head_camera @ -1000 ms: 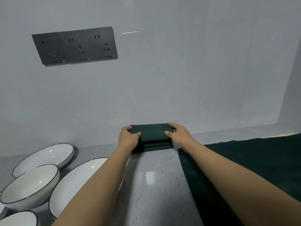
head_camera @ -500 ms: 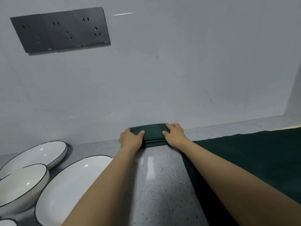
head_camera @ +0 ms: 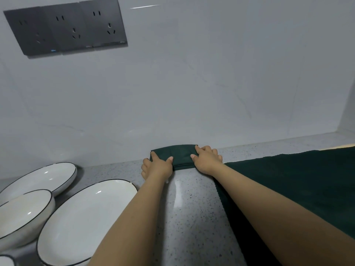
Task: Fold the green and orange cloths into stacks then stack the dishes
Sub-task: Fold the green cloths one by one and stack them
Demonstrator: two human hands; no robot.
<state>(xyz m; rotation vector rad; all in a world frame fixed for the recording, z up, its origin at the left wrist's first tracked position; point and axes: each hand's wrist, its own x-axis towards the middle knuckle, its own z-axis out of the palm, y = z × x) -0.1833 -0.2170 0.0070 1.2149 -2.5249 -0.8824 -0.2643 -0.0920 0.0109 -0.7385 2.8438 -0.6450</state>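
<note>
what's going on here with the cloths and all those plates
A person has both hands on a folded green cloth at the back of the counter, against the wall. The left hand grips its left end and the right hand its right end. A larger green cloth lies spread out to the right. The white dishes sit unstacked on the left. No orange cloth is in view.

A pale grey-white wall (head_camera: 192, 83) with faint marbled veining fills most of the view. A dark grey panel of three sockets (head_camera: 65, 28) is mounted high on its left part. Below, a speckled grey stone surface (head_camera: 192, 208) meets the wall and carries a soft glare. At far right a side wall (head_camera: 348, 112) forms a corner.
</note>
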